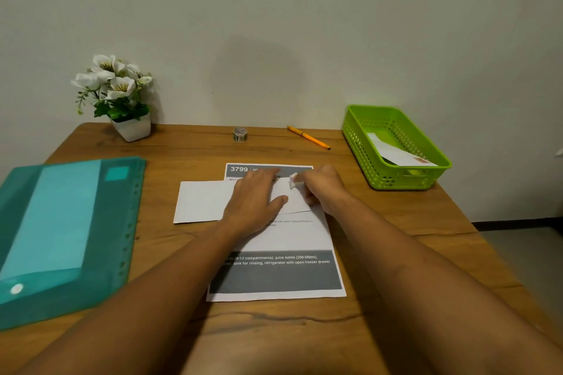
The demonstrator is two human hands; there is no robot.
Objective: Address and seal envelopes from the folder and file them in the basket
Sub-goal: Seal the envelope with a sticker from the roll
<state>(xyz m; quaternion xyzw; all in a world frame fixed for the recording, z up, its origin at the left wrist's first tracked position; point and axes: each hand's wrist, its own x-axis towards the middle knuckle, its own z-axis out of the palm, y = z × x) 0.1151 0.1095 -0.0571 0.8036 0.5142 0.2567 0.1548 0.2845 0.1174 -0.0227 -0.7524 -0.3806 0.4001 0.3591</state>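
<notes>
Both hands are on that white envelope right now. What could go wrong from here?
1. The right hand pinches a small white piece at the right end of the envelope; it could go on crooked or cling to that hand.
2. The envelope lies on a loose printed sheet, so it may slide under the flat press of the left hand, or the piece might catch the sheet as well.

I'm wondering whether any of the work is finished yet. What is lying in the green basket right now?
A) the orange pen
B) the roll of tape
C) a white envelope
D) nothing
C: a white envelope lies inside the green basket, while the orange pen and the roll of tape sit on the table near the wall.
</notes>
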